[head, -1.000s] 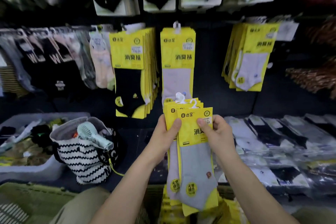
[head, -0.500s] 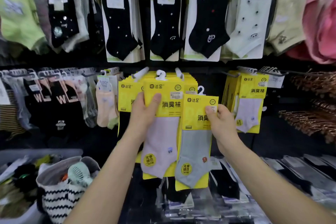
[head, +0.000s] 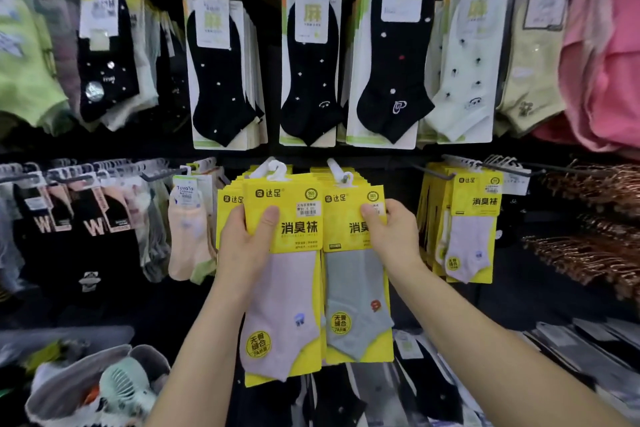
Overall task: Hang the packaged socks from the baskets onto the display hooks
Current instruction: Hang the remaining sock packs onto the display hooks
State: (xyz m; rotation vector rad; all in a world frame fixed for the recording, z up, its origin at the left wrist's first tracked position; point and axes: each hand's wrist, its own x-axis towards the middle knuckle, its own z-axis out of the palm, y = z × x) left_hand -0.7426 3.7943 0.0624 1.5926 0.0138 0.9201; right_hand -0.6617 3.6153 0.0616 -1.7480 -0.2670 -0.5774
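Mid-frame, the left hand (head: 247, 246) is gripping a pink pack (head: 284, 291), the right hand (head: 393, 236) is pinching a grey pack (head: 356, 291), both sitting at the hooks (head: 265, 166), apparently not hung yet.

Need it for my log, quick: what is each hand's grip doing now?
Left hand: closed on the pink-sock pack.
Right hand: closed on the grey-sock pack.

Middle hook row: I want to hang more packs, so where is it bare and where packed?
Bare dark panel shows between the grey-sock pack and the right yellow stack, and below that stack. Crowded: the centre hooks at the pink-sock pack, the left rail of W socks, the whole upper row.
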